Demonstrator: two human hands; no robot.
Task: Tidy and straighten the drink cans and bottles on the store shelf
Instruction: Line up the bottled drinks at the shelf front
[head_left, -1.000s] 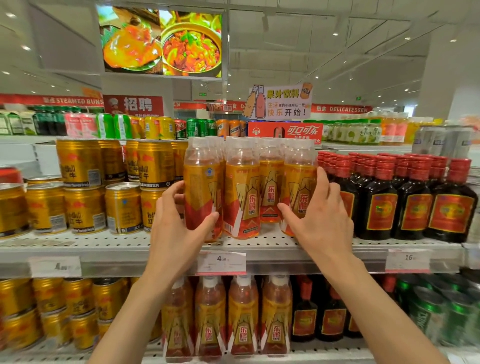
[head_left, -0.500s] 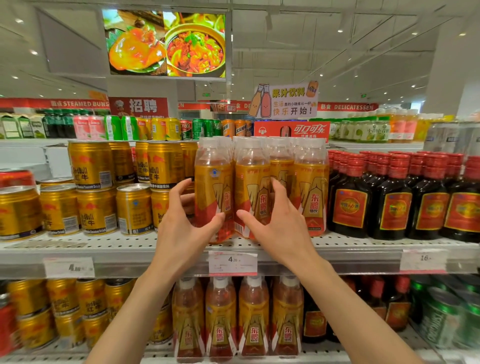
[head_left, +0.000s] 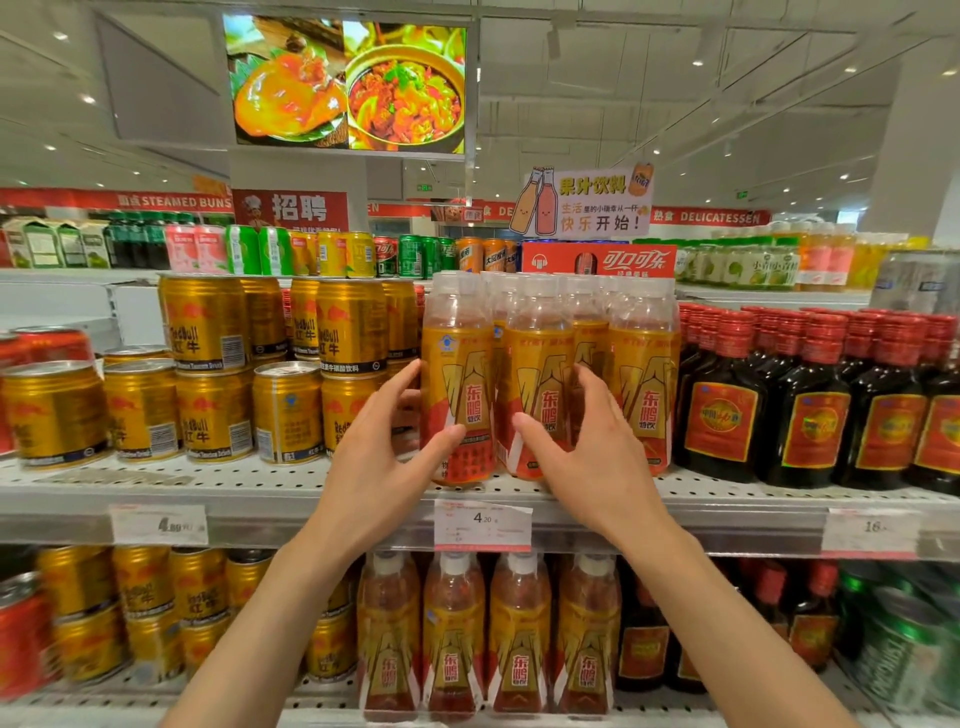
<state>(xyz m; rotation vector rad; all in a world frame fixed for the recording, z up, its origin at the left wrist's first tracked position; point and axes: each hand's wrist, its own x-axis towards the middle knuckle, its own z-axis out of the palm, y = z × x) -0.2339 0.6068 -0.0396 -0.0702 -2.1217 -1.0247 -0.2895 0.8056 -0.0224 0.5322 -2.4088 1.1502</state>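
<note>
Two bare hands work a row of orange energy-drink bottles on the white shelf (head_left: 260, 488). The left hand (head_left: 379, 462) wraps the leftmost front bottle (head_left: 457, 395); the right hand (head_left: 587, 457) curls around the second bottle (head_left: 540, 384) just beside it — both gripping. The step looks like squaring labels forward; next likely calls for small twists, then the third bottle (head_left: 644, 384).

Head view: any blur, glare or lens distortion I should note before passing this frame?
Head view: centre is sharp, labels on the orange bottles between the left hand and right hand are readable; the gold cans at the left edge and the dark bottles at the right edge look smeared; wide-angle bowing bends the shelf edge; ceiling spots are bright, with no strong glare on the products.
</note>
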